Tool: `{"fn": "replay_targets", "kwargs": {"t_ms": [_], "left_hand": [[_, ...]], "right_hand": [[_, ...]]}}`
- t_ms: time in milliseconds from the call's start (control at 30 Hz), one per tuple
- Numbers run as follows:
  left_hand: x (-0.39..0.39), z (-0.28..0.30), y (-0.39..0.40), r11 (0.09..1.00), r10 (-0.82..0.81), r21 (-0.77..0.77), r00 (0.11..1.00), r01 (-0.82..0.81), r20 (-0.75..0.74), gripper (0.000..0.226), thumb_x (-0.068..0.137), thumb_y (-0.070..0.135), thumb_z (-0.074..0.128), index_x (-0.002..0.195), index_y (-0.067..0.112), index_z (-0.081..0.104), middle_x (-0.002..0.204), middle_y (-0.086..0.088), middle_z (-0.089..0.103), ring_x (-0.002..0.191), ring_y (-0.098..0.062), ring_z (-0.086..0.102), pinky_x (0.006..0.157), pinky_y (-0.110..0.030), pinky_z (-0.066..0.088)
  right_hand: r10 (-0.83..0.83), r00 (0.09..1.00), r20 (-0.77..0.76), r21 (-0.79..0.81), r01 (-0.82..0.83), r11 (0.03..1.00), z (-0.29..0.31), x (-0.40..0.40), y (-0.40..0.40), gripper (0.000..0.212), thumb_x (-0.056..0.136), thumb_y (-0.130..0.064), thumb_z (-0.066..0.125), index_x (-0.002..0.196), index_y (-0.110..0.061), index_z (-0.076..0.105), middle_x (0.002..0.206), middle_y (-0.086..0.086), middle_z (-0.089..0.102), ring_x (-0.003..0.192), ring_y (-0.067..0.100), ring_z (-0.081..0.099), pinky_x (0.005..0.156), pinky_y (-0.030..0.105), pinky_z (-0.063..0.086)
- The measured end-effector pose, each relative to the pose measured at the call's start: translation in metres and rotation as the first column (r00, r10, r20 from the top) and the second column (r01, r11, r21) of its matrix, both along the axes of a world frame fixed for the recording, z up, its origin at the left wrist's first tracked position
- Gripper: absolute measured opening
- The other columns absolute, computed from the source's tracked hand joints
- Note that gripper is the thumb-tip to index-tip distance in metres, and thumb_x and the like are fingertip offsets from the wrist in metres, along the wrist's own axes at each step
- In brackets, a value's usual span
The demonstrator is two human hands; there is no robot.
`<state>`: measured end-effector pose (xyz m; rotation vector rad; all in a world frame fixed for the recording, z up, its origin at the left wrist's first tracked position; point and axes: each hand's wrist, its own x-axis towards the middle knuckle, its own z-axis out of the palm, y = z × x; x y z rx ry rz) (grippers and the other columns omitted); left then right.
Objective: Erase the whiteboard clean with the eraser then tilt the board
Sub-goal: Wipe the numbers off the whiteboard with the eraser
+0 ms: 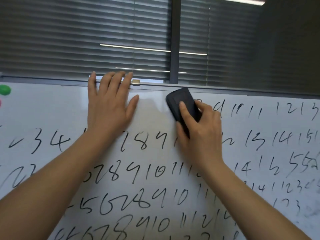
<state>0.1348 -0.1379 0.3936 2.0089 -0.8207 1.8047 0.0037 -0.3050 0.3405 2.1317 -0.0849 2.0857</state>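
Head view
Forearms: nearest the lens, both reaching up to the white glossy whiteboard (152,118).
Left hand (108,104): spread flat, fingers hooked over the board's top edge, likely steadying it.
Right hand (199,132): clamped around the dark rounded plastic eraser (183,105), pressed just under the top edge.
Board surface: one bare patch between the hands; black handwritten numbers (143,172) fill every row below.

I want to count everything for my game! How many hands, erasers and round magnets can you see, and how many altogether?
Hands: 2, the left hand flat at the whiteboard's top edge, the right hand holding the eraser.
Erasers: 1, the black eraser.
Magnets: 2, a green magnet and a pink magnet cut off at the picture's edge.
Total: 5
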Motion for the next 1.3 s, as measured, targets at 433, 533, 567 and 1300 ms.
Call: {"fn": "replay_targets", "kwargs": {"t_ms": [433, 533, 567, 1300], "left_hand": [[-0.003, 0.001, 0.003, 1.000, -0.015, 0.026, 1.000, 0.015, -0.012, 0.059, 0.099, 0.041, 0.030, 0.148, 0.010, 0.035, 0.138, -0.014, 0.047, 0.130, -0.033, 0.038, 0.117, -0.054, 0.009], [-0.012, 0.000, -0.002, 0.999, -0.024, 0.020, 0.999, 0.025, -0.046, 0.061, 0.099, 0.043, 0.028, 0.152, 0.013, 0.029, 0.147, -0.012, 0.040, 0.137, -0.031, 0.032, 0.118, -0.057, 0.003], [-0.016, 0.000, -0.005, 0.999, -0.033, 0.013, 0.998, 0.034, -0.045, 0.060, 0.100, 0.044, 0.027, 0.152, 0.014, 0.028, 0.151, -0.012, 0.036, 0.141, -0.030, 0.028, 0.117, -0.059, 0.001], [-0.075, 0.019, -0.093, 0.985, -0.032, 0.171, 0.999, 0.036, -0.021, 0.065, 0.100, 0.046, 0.003, 0.153, 0.019, 0.028, 0.161, -0.005, 0.021, 0.151, -0.024, 0.008, 0.119, -0.048, -0.006]], "right_hand": [[0.013, 1.000, 0.020, 0.185, -0.016, 0.983, -0.005, -0.010, -0.009, 0.048, 0.084, -0.005, 0.068, 0.130, -0.011, 0.058, 0.122, 0.028, 0.050, 0.096, 0.044, 0.048, 0.079, 0.048, 0.048], [-0.013, 0.998, 0.054, 0.242, -0.001, 0.970, -0.008, -0.022, -0.031, 0.049, 0.086, -0.007, 0.066, 0.133, -0.013, 0.056, 0.125, 0.027, 0.047, 0.099, 0.041, 0.046, 0.080, 0.049, 0.048], [-0.017, 0.998, 0.068, 0.253, -0.001, 0.967, -0.009, -0.025, -0.035, 0.049, 0.086, -0.008, 0.066, 0.134, -0.014, 0.055, 0.126, 0.026, 0.047, 0.099, 0.040, 0.045, 0.080, 0.048, 0.048], [-0.038, 0.999, -0.020, 0.089, 0.040, 0.995, -0.016, -0.071, -0.079, 0.048, 0.084, -0.001, 0.067, 0.130, -0.007, 0.057, 0.124, 0.031, 0.049, 0.097, 0.045, 0.048, 0.075, 0.050, 0.050]]}}
